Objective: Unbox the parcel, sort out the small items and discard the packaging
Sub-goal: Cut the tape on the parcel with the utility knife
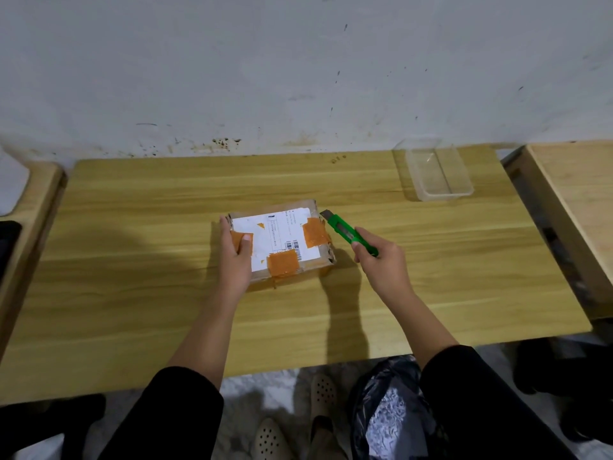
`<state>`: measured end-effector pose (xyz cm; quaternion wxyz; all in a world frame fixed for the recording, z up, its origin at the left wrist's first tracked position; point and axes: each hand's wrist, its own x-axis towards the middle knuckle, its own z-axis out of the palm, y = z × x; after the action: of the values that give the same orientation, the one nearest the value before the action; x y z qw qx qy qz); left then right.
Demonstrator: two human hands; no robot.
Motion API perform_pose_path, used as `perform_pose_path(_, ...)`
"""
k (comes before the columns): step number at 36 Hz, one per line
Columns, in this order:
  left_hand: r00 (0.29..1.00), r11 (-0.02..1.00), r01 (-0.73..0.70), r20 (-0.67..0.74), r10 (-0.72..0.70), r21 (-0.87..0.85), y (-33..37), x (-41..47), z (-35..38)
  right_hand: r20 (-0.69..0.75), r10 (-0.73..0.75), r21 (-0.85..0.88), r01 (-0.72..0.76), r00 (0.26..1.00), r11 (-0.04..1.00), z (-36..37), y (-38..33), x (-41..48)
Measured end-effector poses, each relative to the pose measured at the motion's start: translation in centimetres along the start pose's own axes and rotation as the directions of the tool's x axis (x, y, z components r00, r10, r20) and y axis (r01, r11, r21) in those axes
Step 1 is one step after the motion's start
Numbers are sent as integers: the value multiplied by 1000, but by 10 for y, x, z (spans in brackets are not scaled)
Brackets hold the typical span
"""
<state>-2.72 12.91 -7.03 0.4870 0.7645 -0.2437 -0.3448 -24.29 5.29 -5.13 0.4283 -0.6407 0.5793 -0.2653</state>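
Note:
A small cardboard parcel [282, 240] with a white shipping label and orange tape patches lies in the middle of the wooden table [132, 260]. My left hand [234, 257] holds its left edge, thumb on top and fingers round the side. My right hand [381, 260] grips a green utility knife [348, 232]. The knife's blade tip sits at the parcel's upper right corner.
A clear plastic container [438, 174] stands at the table's back right. A black plastic bag [388, 410] hangs below the table's front edge by my right arm. Another wooden surface [570, 194] adjoins on the right. A dark device [8, 247] lies at far left.

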Motion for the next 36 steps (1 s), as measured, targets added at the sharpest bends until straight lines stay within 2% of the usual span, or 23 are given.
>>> perform_pose_path(21,999,999,34,-9,-34,-32,2,-3,-1,-49,-13,-85,9,999,996,2,-9,-18)
perform_pose_path(30,994,998,69,-84,-68,6,11,-14,6,83,-32,-278,53,996,959,-9,-25,-8)
perform_pose_path(36,980,991,126,-157,-118,43,17,-16,11,116,-48,-329,84,992,941,-14,-32,-9)
